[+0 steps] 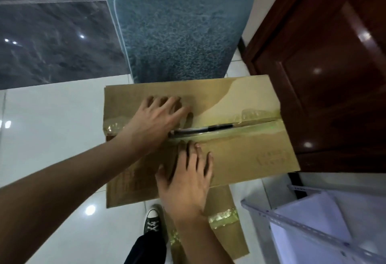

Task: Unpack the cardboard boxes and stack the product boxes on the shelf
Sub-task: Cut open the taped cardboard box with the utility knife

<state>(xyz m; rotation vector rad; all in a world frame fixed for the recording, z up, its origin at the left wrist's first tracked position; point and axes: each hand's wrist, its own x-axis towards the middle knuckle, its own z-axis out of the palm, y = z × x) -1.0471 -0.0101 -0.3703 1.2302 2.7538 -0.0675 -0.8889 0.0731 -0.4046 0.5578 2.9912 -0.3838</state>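
From the head camera I see the box lying in the middle of the scene on the white floor, its top flaps closed. The taped seam runs left to right and is slit open, showing something dark in the gap that I cannot make out. My left hand lies on the far flap with fingers spread and fairly straight, the thumb down at the seam's left end. My right hand presses flat on the near flap, fingers spread and pointing at the seam. Neither hand holds anything. A blue rug lies just beyond the box, and a dark wooden door stands at its right end. Near right is a metal shelf. A second box sits beneath, by my shoe.
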